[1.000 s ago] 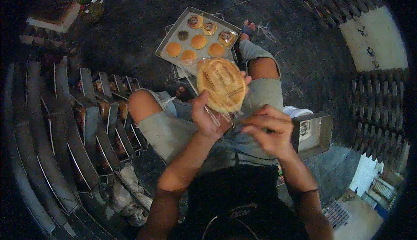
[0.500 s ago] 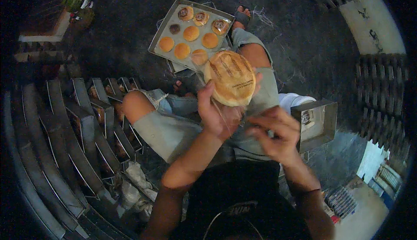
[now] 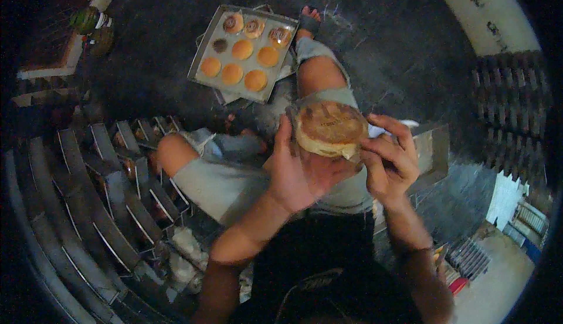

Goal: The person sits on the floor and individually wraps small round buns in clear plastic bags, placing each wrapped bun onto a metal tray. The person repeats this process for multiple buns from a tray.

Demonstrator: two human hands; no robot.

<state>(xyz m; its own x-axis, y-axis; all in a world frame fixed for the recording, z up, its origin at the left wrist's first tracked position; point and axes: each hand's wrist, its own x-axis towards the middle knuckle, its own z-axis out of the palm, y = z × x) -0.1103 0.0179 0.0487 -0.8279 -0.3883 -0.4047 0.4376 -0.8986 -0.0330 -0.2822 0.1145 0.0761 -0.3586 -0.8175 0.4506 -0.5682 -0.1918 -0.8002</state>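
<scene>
Both hands are on the large round bun [image 3: 331, 127] now: the right hand [image 3: 396, 157], clear of it a moment ago, has come in to its edge, turning a one-handed hold into a two-handed one, steadier for handling, I'd judge. The left hand [image 3: 299, 177] is spread wide beneath, thumb up beside the bun; the right's fingers are bent close at the far side, pinching bun or wrap, I can't tell which. The bun sits tilted above the lap. Beyond lies a tray [image 3: 226, 58] of smaller buns [image 3: 242, 49].
</scene>
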